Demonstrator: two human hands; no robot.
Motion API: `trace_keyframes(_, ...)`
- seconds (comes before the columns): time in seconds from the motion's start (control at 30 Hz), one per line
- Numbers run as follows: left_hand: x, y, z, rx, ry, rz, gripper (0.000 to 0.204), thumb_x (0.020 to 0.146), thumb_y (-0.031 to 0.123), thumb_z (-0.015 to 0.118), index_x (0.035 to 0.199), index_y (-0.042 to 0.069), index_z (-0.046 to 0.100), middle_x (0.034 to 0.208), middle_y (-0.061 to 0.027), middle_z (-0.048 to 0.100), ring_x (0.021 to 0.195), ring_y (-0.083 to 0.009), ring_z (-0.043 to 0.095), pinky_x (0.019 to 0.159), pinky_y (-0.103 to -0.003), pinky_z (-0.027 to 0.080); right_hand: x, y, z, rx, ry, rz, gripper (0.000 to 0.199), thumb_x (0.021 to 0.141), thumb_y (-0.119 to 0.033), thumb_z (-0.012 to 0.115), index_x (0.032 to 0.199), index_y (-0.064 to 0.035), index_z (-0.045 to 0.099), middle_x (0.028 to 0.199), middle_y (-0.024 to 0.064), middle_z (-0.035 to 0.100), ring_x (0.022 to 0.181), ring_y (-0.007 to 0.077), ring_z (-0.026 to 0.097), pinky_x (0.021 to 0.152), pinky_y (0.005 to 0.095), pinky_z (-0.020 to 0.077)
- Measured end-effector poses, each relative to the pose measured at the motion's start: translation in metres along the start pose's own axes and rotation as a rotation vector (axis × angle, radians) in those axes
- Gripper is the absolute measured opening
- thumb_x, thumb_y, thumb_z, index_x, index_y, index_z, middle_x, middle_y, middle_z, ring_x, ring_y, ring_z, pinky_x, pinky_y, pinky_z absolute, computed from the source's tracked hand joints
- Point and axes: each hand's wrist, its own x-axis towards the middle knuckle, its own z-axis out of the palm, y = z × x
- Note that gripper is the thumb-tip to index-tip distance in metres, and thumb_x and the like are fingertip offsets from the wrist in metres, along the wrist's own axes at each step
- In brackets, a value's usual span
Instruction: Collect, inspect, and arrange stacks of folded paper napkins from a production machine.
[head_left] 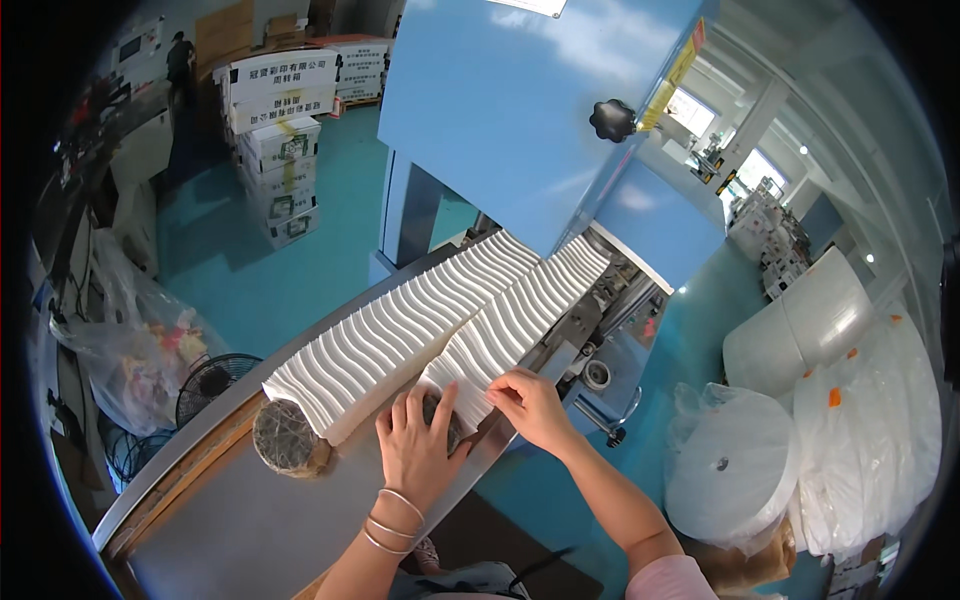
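Two long rows of white, wavy-edged pieces stand side by side on a metal table, a left row (400, 325) and a right row (520, 315). At the near end of the right row, my left hand (415, 445) spreads over a grey round block (456, 436), fingers on one side and thumb on the other. Its fingertips reach the last white pieces. My right hand (535, 408) is closed in a pinch at the right edge of that row; what lies between its fingertips is too small to tell. A second round block (290, 440), wrapped in clear film, sits against the left row's near end.
A big blue machine housing (500, 110) with a black knob (612, 120) hangs over the rows' far ends. The metal table (230, 520) has a wooden edge. Stacked cartons (280, 170), a fan (215, 385) and plastic-wrapped rolls (735, 465) stand around.
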Motion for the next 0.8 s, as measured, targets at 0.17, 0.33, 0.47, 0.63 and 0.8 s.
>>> trace_keyframes(0.17, -0.002, 0.0, 0.001, -0.003, 0.016, -0.006, 0.078, 0.059, 0.034, 0.076, 0.129, 0.018, 0.043, 0.114, -0.0104, 0.043, 0.109, -0.0283, 0.042, 0.093, -0.046, 0.031, 0.001, 0.0, -0.001, 0.0, -0.016, 0.007, 0.01, 0.08, -0.009, 0.063, 0.079, -0.0002, 0.059, 0.075, 0.0103, 0.058, 0.061, 0.0237, 0.058, 0.055, 0.0317, 0.0441)
trace_keyframes(0.33, -0.003, 0.002, -0.001, 0.028, -0.009, -0.026, 0.08, 0.062, 0.037, 0.075, 0.131, 0.016, 0.04, 0.116, -0.0099, 0.044, 0.112, -0.0264, 0.041, 0.094, -0.045, 0.031, 0.0, -0.011, -0.001, -0.128, 0.008, -0.019, 0.011, 0.079, -0.013, 0.065, 0.079, -0.003, 0.06, 0.072, 0.0081, 0.057, 0.063, 0.0228, 0.058, 0.058, 0.0326, 0.0456)
trace_keyframes(0.47, -0.004, 0.002, -0.002, 0.018, -0.005, -0.055, 0.085, 0.061, 0.039, 0.075, 0.133, 0.011, 0.037, 0.118, -0.0092, 0.044, 0.113, -0.0261, 0.041, 0.095, -0.045, 0.031, -0.012, -0.022, 0.003, -0.27, 0.036, -0.139, 0.031, 0.075, -0.026, 0.069, 0.095, -0.0047, 0.059, 0.083, 0.0079, 0.055, 0.075, 0.0248, 0.056, 0.066, 0.0357, 0.045)
trace_keyframes(0.63, -0.008, -0.004, -0.008, -0.058, -0.075, -0.131, 0.095, 0.059, 0.038, 0.075, 0.137, 0.007, 0.029, 0.122, -0.0095, 0.045, 0.111, -0.0289, 0.042, 0.092, -0.044, 0.036, -0.043, -0.031, 0.027, -0.305, 0.205, -0.136, 0.061, 0.072, -0.034, 0.072, 0.121, -0.0069, 0.048, 0.104, 0.0121, 0.047, 0.088, 0.0291, 0.047, 0.076, 0.0388, 0.0392)
trace_keyframes(0.8, -0.008, -0.005, -0.01, -0.072, -0.038, -0.052, 0.091, 0.058, 0.037, 0.078, 0.134, 0.01, 0.037, 0.12, -0.0064, 0.045, 0.113, -0.0264, 0.041, 0.089, -0.045, 0.038, -0.045, -0.02, 0.044, -0.269, 0.37, -0.143, 0.048, 0.074, -0.025, 0.072, 0.114, -0.0092, 0.053, 0.102, 0.0114, 0.048, 0.088, 0.0292, 0.047, 0.077, 0.0394, 0.039)
